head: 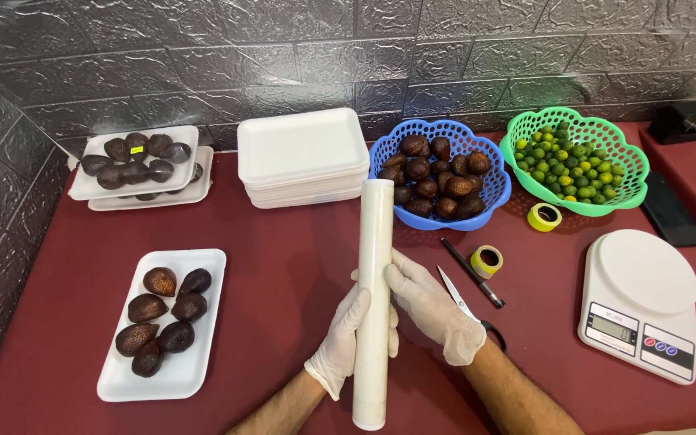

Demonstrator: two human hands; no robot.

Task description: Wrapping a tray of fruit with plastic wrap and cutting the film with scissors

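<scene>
A long white roll of cling film (374,234) stands lengthwise over the dark red table (283,274), pointing away from me. My left hand (346,338), in a white glove, wraps around its lower half. My gloved right hand (432,302) grips the roll from the right side, a little higher. To the left lies a white foam tray (203,262) with several brown scaly fruits (163,310) on it.
A stack of empty foam trays (304,153) sits behind the roll. Two filled trays (134,165) are at back left. A blue basket (493,193) of brown fruits, a green basket (634,173) of small limes, scissors (457,294), a pen (473,272), two tape rolls (486,259), a white scale (642,302).
</scene>
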